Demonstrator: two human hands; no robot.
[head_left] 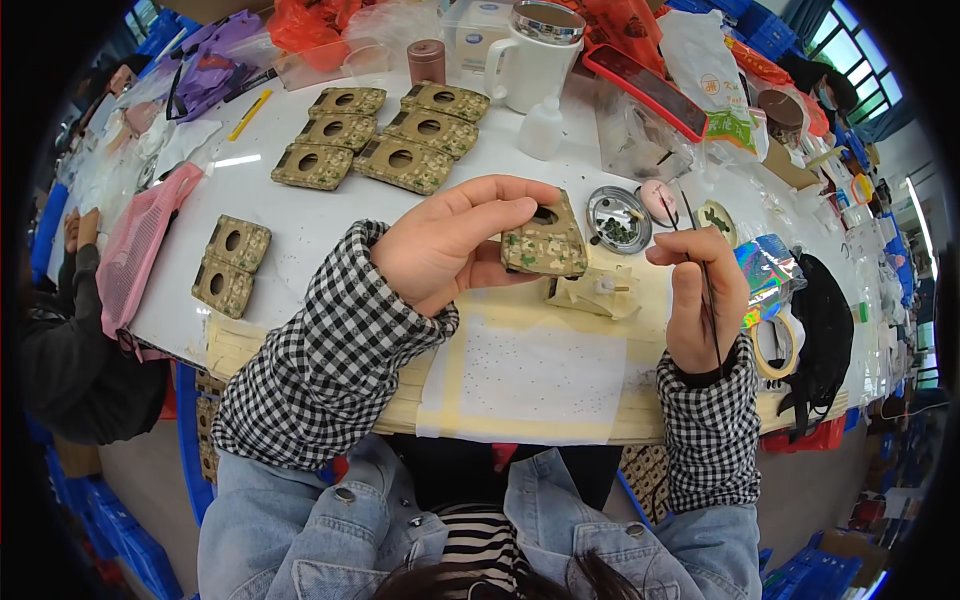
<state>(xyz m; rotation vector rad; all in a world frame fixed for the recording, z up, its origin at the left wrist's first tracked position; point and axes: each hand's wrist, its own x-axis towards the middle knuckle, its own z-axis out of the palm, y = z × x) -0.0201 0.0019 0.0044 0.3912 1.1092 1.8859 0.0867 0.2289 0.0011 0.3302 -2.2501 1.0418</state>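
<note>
My left hand (pixel 432 242) grips a camouflage-patterned toy tank hull (pixel 548 248) with a round hole in its top, tilted above the table. To its right, my right hand (pixel 708 290) is closed around a pair of slim black tweezers (pixel 692 214), tips pointing away from me and apart from the hull. Beyond these tips is a round clear dish (pixel 592 216) holding small dark green parts (pixel 620 231). Below the held hull, a small block wrapped in masking tape (pixel 595 295) rests on the table. A white sheet speckled with dark dots (pixel 540 375) is taped down nearest me.
Several more camouflage hulls (pixel 405 160) lie in groups at the back and left (pixel 230 265). Behind stand a white mug (pixel 535 65), a squeeze bottle (pixel 541 130) and a red-cased phone (pixel 645 92). A tape roll (pixel 775 343) and black bag (pixel 825 320) sit right. Another person's sleeve (pixel 95 380) is left.
</note>
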